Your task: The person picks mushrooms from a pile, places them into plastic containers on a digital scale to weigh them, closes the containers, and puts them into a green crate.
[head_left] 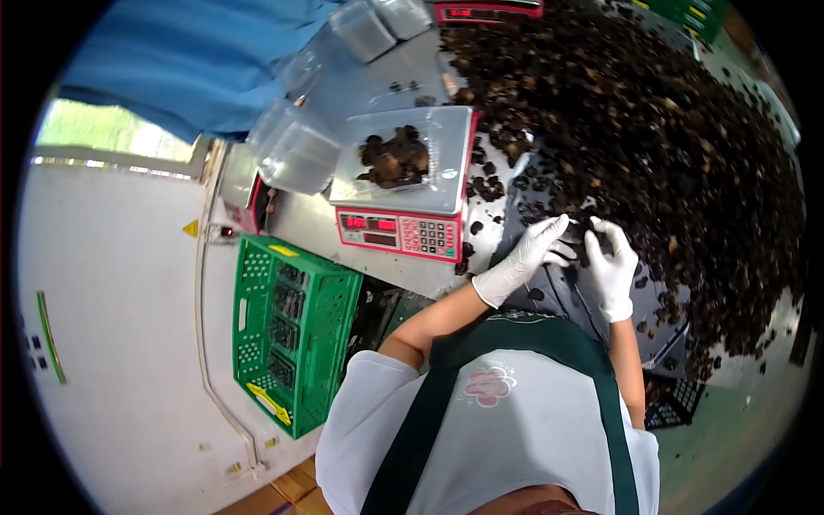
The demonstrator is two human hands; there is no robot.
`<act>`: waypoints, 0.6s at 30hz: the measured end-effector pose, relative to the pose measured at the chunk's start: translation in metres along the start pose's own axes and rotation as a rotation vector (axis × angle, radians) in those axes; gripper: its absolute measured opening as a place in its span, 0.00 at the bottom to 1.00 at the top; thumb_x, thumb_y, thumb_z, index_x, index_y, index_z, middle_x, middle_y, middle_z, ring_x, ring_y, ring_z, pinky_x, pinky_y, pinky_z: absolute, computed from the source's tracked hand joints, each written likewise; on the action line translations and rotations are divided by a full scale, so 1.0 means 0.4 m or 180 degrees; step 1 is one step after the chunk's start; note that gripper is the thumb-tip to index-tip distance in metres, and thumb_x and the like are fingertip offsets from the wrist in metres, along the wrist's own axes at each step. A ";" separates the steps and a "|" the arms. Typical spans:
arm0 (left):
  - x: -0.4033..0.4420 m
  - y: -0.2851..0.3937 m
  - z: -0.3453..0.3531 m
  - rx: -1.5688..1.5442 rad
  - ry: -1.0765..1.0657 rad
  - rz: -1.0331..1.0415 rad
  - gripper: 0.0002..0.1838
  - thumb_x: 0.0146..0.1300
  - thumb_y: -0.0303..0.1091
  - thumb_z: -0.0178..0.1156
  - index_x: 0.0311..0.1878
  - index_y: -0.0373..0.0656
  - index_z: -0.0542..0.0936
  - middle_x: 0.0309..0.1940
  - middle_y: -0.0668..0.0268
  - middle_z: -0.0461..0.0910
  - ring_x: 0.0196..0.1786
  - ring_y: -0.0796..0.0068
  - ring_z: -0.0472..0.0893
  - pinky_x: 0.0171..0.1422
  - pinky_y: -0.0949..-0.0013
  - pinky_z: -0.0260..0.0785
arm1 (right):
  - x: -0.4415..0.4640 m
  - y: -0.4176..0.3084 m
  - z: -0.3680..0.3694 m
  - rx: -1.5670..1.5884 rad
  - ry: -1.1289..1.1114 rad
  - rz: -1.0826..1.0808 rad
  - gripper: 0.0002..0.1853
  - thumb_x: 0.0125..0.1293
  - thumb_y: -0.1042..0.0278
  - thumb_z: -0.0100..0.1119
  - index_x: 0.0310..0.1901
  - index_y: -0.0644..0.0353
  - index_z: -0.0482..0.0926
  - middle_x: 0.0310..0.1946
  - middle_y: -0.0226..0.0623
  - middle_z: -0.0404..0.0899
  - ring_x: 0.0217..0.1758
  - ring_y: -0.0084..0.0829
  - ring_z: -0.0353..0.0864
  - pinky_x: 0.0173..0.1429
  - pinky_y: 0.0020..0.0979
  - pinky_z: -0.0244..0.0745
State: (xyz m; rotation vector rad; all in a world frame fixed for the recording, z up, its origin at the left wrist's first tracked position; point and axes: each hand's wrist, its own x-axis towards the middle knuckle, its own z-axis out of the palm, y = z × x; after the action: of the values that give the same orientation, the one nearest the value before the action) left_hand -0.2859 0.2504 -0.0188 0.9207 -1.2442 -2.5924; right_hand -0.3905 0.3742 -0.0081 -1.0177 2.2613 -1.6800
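Both my hands wear white gloves and meet at the near edge of a large heap of dark brown fungus pieces (635,129). My left hand (541,247) has its fingers curled inward, the tips close to some dark pieces. Just across a small gap, my right hand (613,266) bends its thumb and forefinger together in a pinch, with dark fungus at the tips. Exactly what lies in the fingers is hard to separate from the heap behind. Left of my hands, a red scale (399,232) carries a clear plastic tray with a clump of fungus (395,159).
Clear plastic containers (293,146) stand beyond the scale, below a blue cloth (197,60). A green crate (296,335) with several packed trays is at the left. Another red scale (487,12) sits at the far edge. A black basket (675,403) is low at the right.
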 end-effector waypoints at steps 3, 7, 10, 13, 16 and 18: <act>0.024 -0.037 -0.022 -0.1513 -0.0265 -0.0325 0.21 0.72 0.53 0.47 0.53 0.45 0.75 0.47 0.63 0.79 0.48 0.68 0.81 0.45 0.64 0.79 | -0.013 -0.062 0.020 -0.0683 -0.0868 -0.0596 0.21 0.52 0.67 0.71 0.49 0.57 0.79 0.48 0.37 0.81 0.41 0.36 0.79 0.47 0.30 0.77; 0.025 -0.086 -0.086 -0.1673 -0.0409 -0.0421 0.16 0.72 0.43 0.47 0.51 0.43 0.76 0.43 0.65 0.80 0.39 0.72 0.81 0.42 0.67 0.79 | -0.024 -0.068 0.026 -0.0973 -0.0938 -0.1056 0.28 0.49 0.70 0.73 0.55 0.59 0.77 0.56 0.40 0.77 0.45 0.35 0.78 0.49 0.31 0.77; 0.016 -0.078 -0.110 -0.1763 0.0085 -0.0820 0.12 0.70 0.40 0.52 0.48 0.44 0.78 0.35 0.66 0.82 0.24 0.81 0.77 0.20 0.82 0.68 | -0.023 -0.034 0.013 -0.1190 -0.0893 -0.0832 0.21 0.55 0.73 0.68 0.52 0.59 0.77 0.53 0.40 0.79 0.44 0.36 0.79 0.51 0.31 0.76; -0.045 0.006 -0.124 -0.1562 0.0226 -0.0438 0.11 0.68 0.43 0.55 0.44 0.47 0.78 0.35 0.66 0.82 0.19 0.85 0.69 0.15 0.85 0.56 | -0.027 0.000 -0.001 -0.1296 -0.0880 -0.0509 0.14 0.59 0.71 0.65 0.48 0.58 0.79 0.50 0.39 0.81 0.52 0.38 0.80 0.60 0.36 0.72; -0.109 0.138 -0.170 -0.0627 0.1159 0.0726 0.08 0.66 0.39 0.57 0.37 0.47 0.78 0.26 0.69 0.78 0.17 0.86 0.67 0.15 0.84 0.53 | -0.019 -0.001 -0.006 -0.1328 -0.0837 -0.0482 0.12 0.60 0.70 0.64 0.46 0.57 0.80 0.48 0.37 0.82 0.50 0.38 0.80 0.57 0.35 0.73; -0.157 0.244 -0.216 -0.0434 0.1900 0.2020 0.07 0.66 0.37 0.55 0.39 0.45 0.78 0.24 0.69 0.77 0.16 0.85 0.67 0.16 0.81 0.55 | -0.003 -0.026 -0.002 -0.1420 -0.0972 -0.0542 0.12 0.60 0.69 0.64 0.46 0.56 0.80 0.47 0.35 0.82 0.46 0.37 0.80 0.53 0.33 0.75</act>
State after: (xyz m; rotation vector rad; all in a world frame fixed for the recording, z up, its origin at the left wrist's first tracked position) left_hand -0.2001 0.1511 0.0422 0.9672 -0.9641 -1.7140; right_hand -0.3855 0.3740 0.0010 -1.4781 2.4383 -0.9872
